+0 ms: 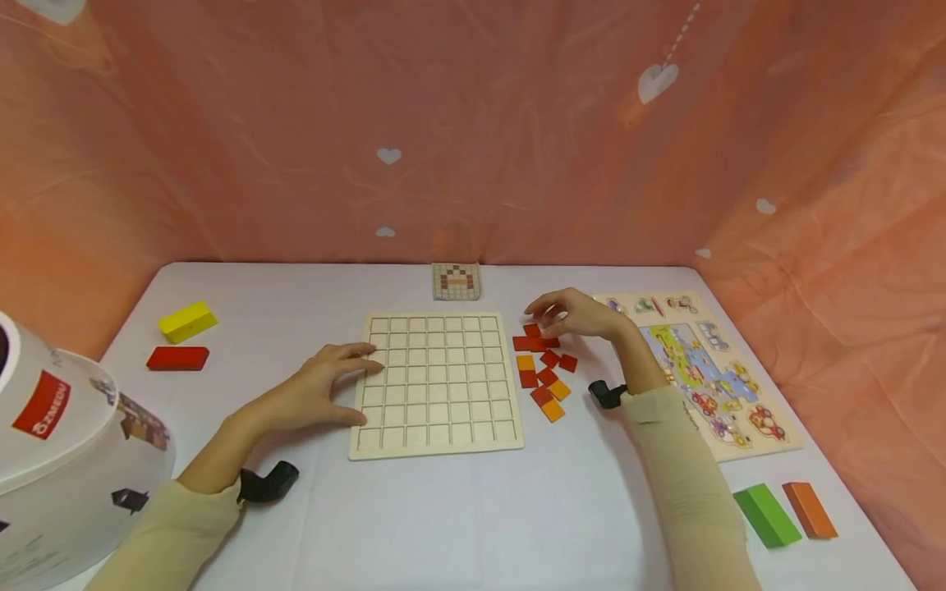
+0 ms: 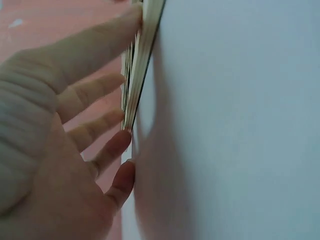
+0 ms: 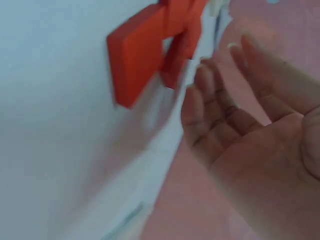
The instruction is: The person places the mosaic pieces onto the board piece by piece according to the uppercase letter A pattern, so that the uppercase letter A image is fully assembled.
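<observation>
A pale wooden grid board [image 1: 438, 383] lies on the white table, its squares bare. My left hand [image 1: 314, 389] rests at the board's left edge, fingers spread over the rim and thumb against its side; in the left wrist view the thumb touches the board's edge [image 2: 145, 45]. To the right of the board lies a loose group of red tiles [image 1: 568, 363] and orange tiles [image 1: 553, 410]. Over the far end of that group hovers my right hand [image 1: 580, 313], fingers loosely bent. The right wrist view shows no tile between its fingers, beside a red tile [image 3: 137, 57].
Behind the board lies a small pattern card [image 1: 456, 281]. A picture puzzle board [image 1: 709, 369] is at the right, with a green block [image 1: 767, 515] and an orange block [image 1: 810, 510] nearer. Left stand a yellow block [image 1: 188, 322], a red block [image 1: 177, 359] and a white tub [image 1: 81, 484].
</observation>
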